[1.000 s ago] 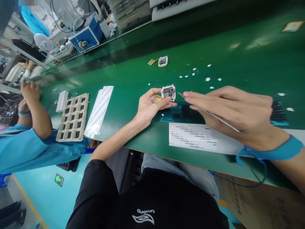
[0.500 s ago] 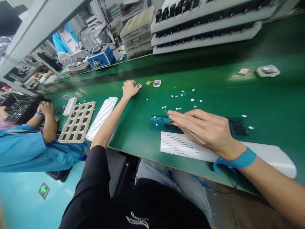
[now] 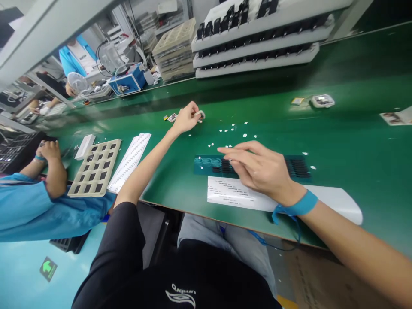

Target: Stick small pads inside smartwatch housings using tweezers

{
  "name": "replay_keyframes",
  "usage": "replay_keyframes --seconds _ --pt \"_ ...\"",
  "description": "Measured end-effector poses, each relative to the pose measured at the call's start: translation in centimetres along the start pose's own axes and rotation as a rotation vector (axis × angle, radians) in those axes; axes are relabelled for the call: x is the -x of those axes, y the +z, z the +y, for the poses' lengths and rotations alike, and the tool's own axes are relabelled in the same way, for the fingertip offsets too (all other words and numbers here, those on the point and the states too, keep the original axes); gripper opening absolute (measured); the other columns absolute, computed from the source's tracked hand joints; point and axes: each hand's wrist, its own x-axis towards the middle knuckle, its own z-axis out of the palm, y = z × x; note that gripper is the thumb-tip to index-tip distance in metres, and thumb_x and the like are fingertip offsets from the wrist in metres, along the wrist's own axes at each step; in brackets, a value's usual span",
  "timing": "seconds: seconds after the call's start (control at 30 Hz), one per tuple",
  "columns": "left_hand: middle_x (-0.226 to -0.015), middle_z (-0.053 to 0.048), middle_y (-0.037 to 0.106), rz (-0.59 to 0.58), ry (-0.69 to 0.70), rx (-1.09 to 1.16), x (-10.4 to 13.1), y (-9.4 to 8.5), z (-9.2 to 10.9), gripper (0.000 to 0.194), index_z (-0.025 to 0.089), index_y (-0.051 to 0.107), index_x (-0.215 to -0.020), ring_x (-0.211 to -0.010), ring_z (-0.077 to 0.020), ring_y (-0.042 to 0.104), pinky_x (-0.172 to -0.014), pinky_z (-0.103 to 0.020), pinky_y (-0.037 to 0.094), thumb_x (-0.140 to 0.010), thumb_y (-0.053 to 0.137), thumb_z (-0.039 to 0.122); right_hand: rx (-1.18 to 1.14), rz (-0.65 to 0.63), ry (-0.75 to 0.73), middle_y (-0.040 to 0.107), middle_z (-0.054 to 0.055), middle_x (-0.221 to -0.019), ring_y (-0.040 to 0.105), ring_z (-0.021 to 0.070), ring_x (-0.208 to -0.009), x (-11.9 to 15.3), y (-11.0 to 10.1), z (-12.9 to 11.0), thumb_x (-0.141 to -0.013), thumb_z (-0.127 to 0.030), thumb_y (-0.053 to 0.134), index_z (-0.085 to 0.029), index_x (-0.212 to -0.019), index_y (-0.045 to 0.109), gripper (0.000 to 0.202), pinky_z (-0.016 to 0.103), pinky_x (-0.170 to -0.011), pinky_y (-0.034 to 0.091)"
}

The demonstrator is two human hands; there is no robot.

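Observation:
My left hand [image 3: 186, 119] pinches a small white-rimmed casing [image 3: 201, 115] at the far side of the green bench. Left of its fingers lies a similar casing [image 3: 173, 117], with a small yellow-and-black piece [image 3: 165, 117] beside it. My right hand [image 3: 262, 165], wearing a blue wrist strap [image 3: 304, 203], hovers over a teal sheet [image 3: 202, 170] bearing black strips [image 3: 298, 168]. Its fingers are bent together around tweezers, which are almost wholly hidden now. Under the wrist lies a printed white label sheet [image 3: 225, 193]. Small white scraps [image 3: 245, 135] are scattered beyond the right hand.
A beige compartment tray [image 3: 96, 167] and more label sheets [image 3: 130, 161] lie to the left, by a co-worker in blue [image 3: 48, 206]. Stacked white racks [image 3: 257, 60] stand at the back. Another casing [image 3: 322, 101] sits far right.
My left hand has left one casing and moved right onto another, which it now grips. The tweezers, visible earlier in my right hand, are nearly out of sight. The view has shifted right.

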Motion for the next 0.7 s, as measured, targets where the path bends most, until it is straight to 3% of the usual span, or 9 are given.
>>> replay_keyframes --seconds 0.07,0.13,0.2,0.27,0.37,0.47,0.57,0.7 --pt "-0.088 -0.002 0.075 0.044 -0.043 0.407 3.9 1.0 2.0 0.016 0.023 0.049 -0.101 -0.076 -0.0165 0.074 -0.075 -0.031 0.06 -0.102 0.063 0.029 -0.006 0.021 0.076 0.082 0.002 -0.109 0.072 0.0171 -0.095 0.1 0.3 0.0 -0.101 -0.004 0.059 -0.022 -0.122 0.067 0.028 0.029 -0.078 0.059" --pt "-0.085 0.003 0.073 -0.009 -0.066 0.783 8.1 2.2 4.6 0.038 0.026 0.043 -0.107 -0.063 -0.0144 0.073 -0.064 -0.029 0.059 -0.099 0.073 0.047 -0.007 0.032 0.113 0.079 0.0 -0.096 0.067 0.0169 -0.083 0.3 0.6 -0.1 -0.101 -0.001 0.055 -0.022 -0.123 0.066 0.032 0.029 -0.075 0.056" --pt "-0.092 0.003 0.077 -0.053 -0.045 0.969 11.7 3.0 7.0 0.058 0.026 0.045 -0.121 -0.067 -0.0142 0.078 -0.07 -0.029 0.064 -0.09 0.084 0.057 0.02 0.03 0.117 0.074 -0.001 -0.085 0.059 0.0164 -0.071 0.4 0.9 -0.2 -0.102 -0.003 0.056 -0.022 -0.126 0.067 0.032 0.03 -0.067 0.049" --pt "-0.091 0.002 0.077 -0.088 -0.006 1.038 13.9 3.4 8.8 0.064 0.024 0.052 -0.121 -0.075 -0.0144 0.081 -0.077 -0.028 0.067 -0.085 0.088 0.064 0.064 0.023 0.122 0.071 -0.002 -0.08 0.056 0.0153 -0.066 0.6 1.0 -0.3 -0.103 -0.008 0.062 -0.021 -0.127 0.068 0.028 0.031 -0.061 0.042" --pt "-0.092 0.001 0.078 -0.081 -0.011 1.096 15.0 3.4 9.8 0.064 0.022 0.055 -0.107 -0.075 -0.0124 0.081 -0.076 -0.025 0.067 -0.081 0.089 0.069 0.072 -0.008 0.132 0.072 -0.001 -0.08 0.061 0.0138 -0.068 0.9 0.9 -0.3 -0.101 -0.016 0.072 -0.021 -0.11 0.068 0.011 0.029 -0.059 0.041" --pt "-0.087 0.002 0.079 -0.08 -0.058 1.125 15.1 3.6 9.6 0.065 0.023 0.05 -0.104 -0.069 -0.0117 0.08 -0.067 -0.023 0.065 -0.081 0.09 0.068 -0.019 -0.03 0.183 0.073 -0.001 -0.081 0.065 0.0124 -0.067 1.0 0.8 -0.2 -0.1 -0.016 0.072 -0.023 -0.096 0.061 0.013 0.027 -0.057 0.043" --pt "-0.087 0.002 0.079 -0.095 -0.045 1.133 15.4 4.0 9.5 0.059 0.023 0.051 -0.108 -0.072 -0.0142 0.083 -0.065 -0.022 0.066 -0.086 0.087 0.064 -0.043 0.015 0.239 0.075 -0.003 -0.083 0.06 0.0095 -0.057 1.0 0.8 -0.2 -0.101 -0.019 0.073 -0.023 -0.102 0.063 0.011 0.028 -0.051 0.04" --pt "-0.092 0.0 0.082 -0.08 -0.026 1.145 16.0 4.0 9.8 0.043 0.021 0.057 -0.112 -0.079 -0.0165 0.086 -0.076 -0.026 0.071 -0.094 0.082 0.051 -0.024 0.002 0.222 0.074 -0.005 -0.078 0.056 0.007 -0.052 0.7 0.7 -0.5 -0.1 -0.018 0.077 -0.024 -0.115 0.068 0.019 0.025 -0.048 0.038"
